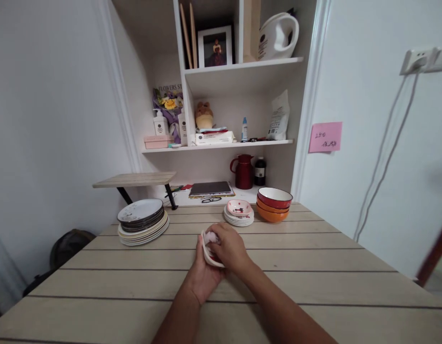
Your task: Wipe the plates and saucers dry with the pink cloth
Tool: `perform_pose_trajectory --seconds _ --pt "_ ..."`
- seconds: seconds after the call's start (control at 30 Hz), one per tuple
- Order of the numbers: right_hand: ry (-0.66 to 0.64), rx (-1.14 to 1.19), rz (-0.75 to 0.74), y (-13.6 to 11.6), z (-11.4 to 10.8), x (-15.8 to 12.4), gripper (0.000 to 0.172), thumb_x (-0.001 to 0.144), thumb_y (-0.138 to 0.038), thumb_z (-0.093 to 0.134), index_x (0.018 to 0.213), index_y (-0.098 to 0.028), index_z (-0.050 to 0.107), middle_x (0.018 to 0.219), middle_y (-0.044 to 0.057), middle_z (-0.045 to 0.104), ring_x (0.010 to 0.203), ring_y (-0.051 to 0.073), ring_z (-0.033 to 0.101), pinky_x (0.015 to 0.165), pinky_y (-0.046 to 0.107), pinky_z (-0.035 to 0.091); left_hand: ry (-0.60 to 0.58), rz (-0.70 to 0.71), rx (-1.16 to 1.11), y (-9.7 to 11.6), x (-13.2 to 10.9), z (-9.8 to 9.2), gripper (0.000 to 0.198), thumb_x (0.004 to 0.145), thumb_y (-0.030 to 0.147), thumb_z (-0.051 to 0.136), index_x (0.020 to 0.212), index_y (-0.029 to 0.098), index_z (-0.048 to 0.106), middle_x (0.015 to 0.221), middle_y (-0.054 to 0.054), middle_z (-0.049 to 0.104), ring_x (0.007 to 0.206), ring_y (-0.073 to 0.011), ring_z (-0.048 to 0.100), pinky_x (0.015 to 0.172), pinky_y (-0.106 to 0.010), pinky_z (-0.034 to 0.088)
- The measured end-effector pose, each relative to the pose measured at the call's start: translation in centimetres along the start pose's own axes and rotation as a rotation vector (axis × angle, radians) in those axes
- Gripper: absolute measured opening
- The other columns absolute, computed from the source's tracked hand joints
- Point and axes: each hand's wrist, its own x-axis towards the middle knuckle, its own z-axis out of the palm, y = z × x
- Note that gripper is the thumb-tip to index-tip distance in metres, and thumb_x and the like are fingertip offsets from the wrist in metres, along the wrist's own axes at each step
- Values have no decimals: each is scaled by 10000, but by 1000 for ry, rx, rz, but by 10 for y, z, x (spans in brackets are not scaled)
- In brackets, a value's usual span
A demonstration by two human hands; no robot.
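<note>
Over on the left, a tall stack of plates [142, 222] sits on the pale plank desk [314, 267], a speckled grey one on top and cream ones below; too many edges blur together to count them. Behind it stands 1 low wooden riser [135, 180]. In the middle, just above the desk, the left hand [203, 274] has its grip closed around the rim of 1 small dish [207, 254], held tilted on edge. Inside the dish is a pale wad [211, 237], cloth or tissue, I cannot tell which. The right hand [230, 248] presses it there, fingers curled in a narrow grip on the wad. Just beyond the hands is a short stack of small dishes [238, 215], the top one pink-patterned and holding nothing. Touching distance to its right are 3 nested bowls [274, 203], 1 red over 2 orange, the top bowl white inside. At the back of the alcove stand 1 red jug [243, 171] and 1 dark bottle [260, 170]. On the right wall hangs 1 pink note [325, 136].
</note>
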Motion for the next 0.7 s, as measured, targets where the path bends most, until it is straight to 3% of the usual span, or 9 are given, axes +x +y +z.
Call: perform_pose_trajectory --seconds 0.1,0.2,0.33,0.4,0.47,0.53,0.6,0.7 --pt "-105 -211 -6 2 -6 0 204 721 -211 629 921 -238 656 934 39 624 919 206 547 775 292 344 23 71 28 1 -2 1 474 868 558 508 1133 188 641 1080 -83 703 978 -216 637 854 -356 482" --pt "-218 -172 6 7 -11 1 197 707 -267 657 897 -216 660 915 42 627 844 198 547 708 282 343 68 108 58 0 -4 2 438 867 535 529 1075 173 662 997 -79 719 892 -199 651 801 -339 494" --pt "-409 348 20 10 -17 -1 203 774 -368 617 862 -186 639 765 3 611 707 160 524 624 253 355 108 137 40 2 -4 2 445 861 536 540 1076 165 659 1045 -87 710 948 -193 648 867 -331 487" --pt "-460 603 4 7 -19 -3 304 851 -433 525 989 -182 626 862 18 629 781 170 546 668 260 393 106 141 25 5 -4 1 459 852 555 541 1097 182 649 1064 -80 705 966 -191 647 882 -329 485" --pt "-477 664 -66 2 -19 -5 431 815 -468 579 1148 -196 575 1098 51 607 964 203 542 797 297 414 99 148 -5 8 -4 1 472 844 580 534 1095 195 645 1063 -70 703 984 -193 646 900 -324 481" --pt "-448 550 -151 -4 -16 -7 611 662 -414 743 1202 -218 536 1254 67 534 1103 241 484 915 340 379 91 150 -44 11 -5 1 489 842 600 520 1076 189 648 1056 -70 704 1003 -198 644 935 -324 469" --pt "-363 416 -185 -9 -10 -8 588 568 -289 792 1106 -220 564 1195 55 552 1082 244 478 930 350 360 86 139 -74 12 -5 1 479 846 596 517 1049 183 654 1041 -64 707 995 -195 647 963 -325 455" --pt "-288 521 -67 -12 -2 -8 315 636 -222 704 914 -215 557 879 -12 573 826 177 509 761 290 396 69 122 -41 10 -5 1 474 843 589 527 1061 187 649 1055 -64 704 1009 -200 641 981 -337 443"
